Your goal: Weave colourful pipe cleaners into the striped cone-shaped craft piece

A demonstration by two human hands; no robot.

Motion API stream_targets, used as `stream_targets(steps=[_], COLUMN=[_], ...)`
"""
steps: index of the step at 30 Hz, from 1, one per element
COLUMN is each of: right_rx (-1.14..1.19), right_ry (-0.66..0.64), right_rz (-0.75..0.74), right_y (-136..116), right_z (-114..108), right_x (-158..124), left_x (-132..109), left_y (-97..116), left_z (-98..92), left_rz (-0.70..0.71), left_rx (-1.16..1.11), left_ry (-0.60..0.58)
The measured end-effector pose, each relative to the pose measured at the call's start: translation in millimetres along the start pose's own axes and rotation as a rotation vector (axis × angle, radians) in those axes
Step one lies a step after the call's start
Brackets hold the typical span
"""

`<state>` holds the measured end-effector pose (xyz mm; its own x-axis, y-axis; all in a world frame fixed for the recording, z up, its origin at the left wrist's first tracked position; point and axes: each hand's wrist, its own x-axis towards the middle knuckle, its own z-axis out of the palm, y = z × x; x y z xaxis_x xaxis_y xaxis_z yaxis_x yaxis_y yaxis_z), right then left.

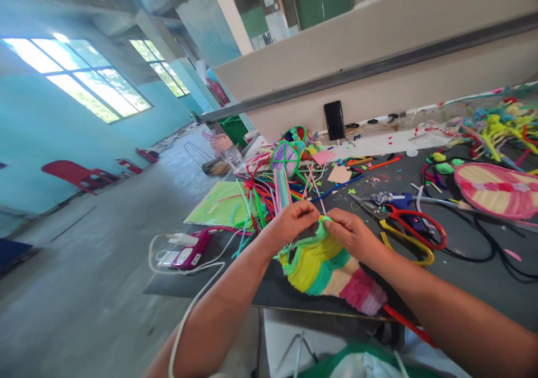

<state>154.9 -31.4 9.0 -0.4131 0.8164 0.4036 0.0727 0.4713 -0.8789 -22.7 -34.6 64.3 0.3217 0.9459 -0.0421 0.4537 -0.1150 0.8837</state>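
Craftwork (325,274) with yellow, green, cream and pink stripes is being held at the near edge of the dark surface (269,291); the left hand (298,218) and the right hand (348,233) are pinching its far tip close together. Scissors (387,216) are lying to the right, pipe cleaners (263,192) are heaping to the left, and a phone (334,120) is standing at the far side.

Fuzzy craft piece (332,271), multicolored-striped, lying aslant

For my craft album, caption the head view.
Two hands meet at the edge of a striped, fuzzy piece, scissors lying nearby.
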Motion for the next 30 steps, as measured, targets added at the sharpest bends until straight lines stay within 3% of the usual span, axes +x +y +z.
stream_targets(steps=[3, 5, 8, 11, 15, 20, 26, 30], right_rx=[0.067, 0.087, 0.085, 0.053, -0.029, -0.181, -0.382, -0.393], right_ry=[0.011, 0.01, 0.005, -0.006, -0.027, -0.037, -0.04, -0.084], right_rz=[0.06, 0.072, 0.077, 0.061, -0.011, -0.133, -0.161, -0.196], right_y=[0, 1, 5, 9, 13, 16, 14, 15], right_z=[-1, -1, 0, 1, 4, 12, 18, 21], right_x=[-1, -2, -1, 0, 2, 2, -4, -8], left_x=[-16, -25, -30, -28, -24, -20, -9, -3], left_y=[2, 4, 6, 4, 0, 5, 8, 5], left_z=[-5.5, -7.0, -6.1, -5.0, -4.4, 6.3, 17.2, 15.5], left_rz=[0.394, 0.569, 0.716, 0.816, 0.902, 0.773, 0.356, 0.104], left_rx=[0.436, 0.705, 0.992, 1.08, 1.033, 0.848, 0.626, 0.469], left_ry=[0.175, 0.181, 0.148, 0.148, 0.125, 0.105, 0.17, 0.112])
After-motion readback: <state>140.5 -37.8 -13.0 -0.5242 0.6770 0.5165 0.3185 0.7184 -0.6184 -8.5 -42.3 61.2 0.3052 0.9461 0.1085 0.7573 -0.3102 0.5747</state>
